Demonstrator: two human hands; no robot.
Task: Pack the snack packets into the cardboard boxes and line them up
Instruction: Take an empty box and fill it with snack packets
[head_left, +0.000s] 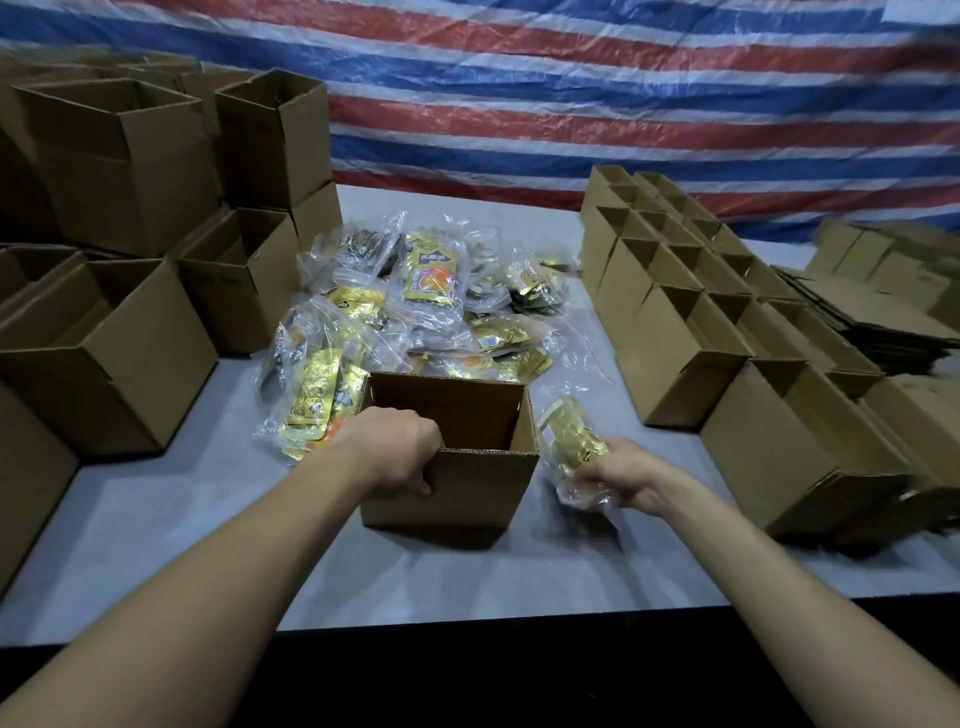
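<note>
An open cardboard box (478, 483) stands on the grey table in front of me, its inside dark and seemingly bare. My left hand (400, 449) grips the box's near-left rim, fingers curled over the edge. Just right of the box, my right hand (618, 475) holds a clear bag of gold snack packets (569, 434), tilted up off the table. Behind the box lies a heap of similar bagged snack packets (415, 306).
Rows of small open boxes (680, 312) line the right side, with flattened cardboard (857, 306) beyond them. Larger open boxes (114, 353) are stacked at the left. A striped tarpaulin (571, 104) hangs behind. The table's front edge (467, 618) runs near me.
</note>
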